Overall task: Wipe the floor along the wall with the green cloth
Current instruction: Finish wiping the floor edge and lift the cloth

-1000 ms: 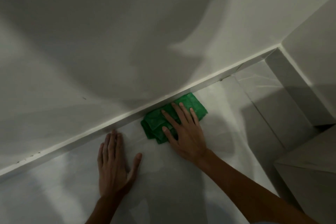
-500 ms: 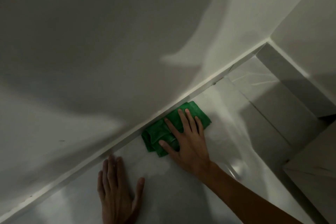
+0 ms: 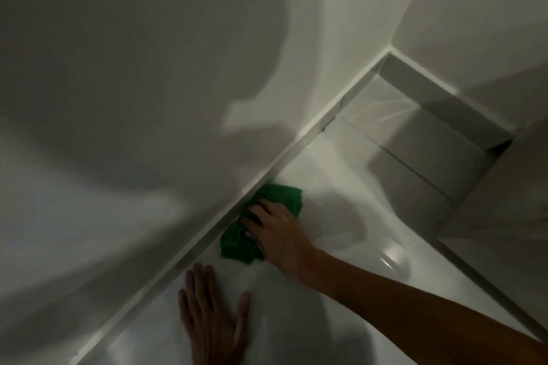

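Observation:
The green cloth (image 3: 283,195) lies crumpled on the pale glossy floor (image 3: 332,192), pushed against the white skirting (image 3: 299,139) at the foot of the wall (image 3: 148,68). My right hand (image 3: 275,231) presses down on the cloth with curled fingers, covering its middle; green shows above and below the hand. My left hand (image 3: 210,317) rests flat on the floor with fingers spread, just below the cloth and close to the skirting, holding nothing.
The wall runs diagonally from lower left to a corner (image 3: 388,50) at upper right. A second wall with its skirting (image 3: 439,95) closes the corner. A pale cabinet or block (image 3: 504,210) stands at the right. Floor tile joints (image 3: 415,172) cross beyond the cloth.
The view has tilted, so the wall line looks steeper. My right hand's fingers have curled and bunched the cloth tighter against the skirting. My left hand stays flat on the floor.

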